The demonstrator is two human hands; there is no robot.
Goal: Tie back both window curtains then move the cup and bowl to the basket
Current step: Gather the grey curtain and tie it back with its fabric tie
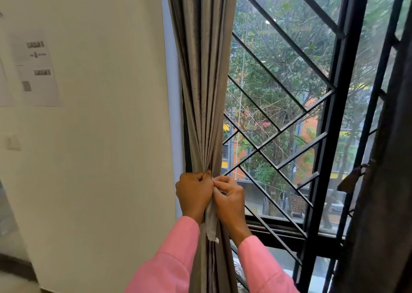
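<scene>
Grey curtain (200, 80): left hand (194, 194) grips it, right hand (229, 199) pinches tie (211, 223); notices (38, 69) unreadable.

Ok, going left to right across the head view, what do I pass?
Printed paper sheets on the cream wall → grey pleated curtain, gathered → black diamond-pattern metal window grille → dark curtain at the right edge.

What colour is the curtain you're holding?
Greyish-brown, with vertical folds: the curtain shows clearest in the head view.
</scene>
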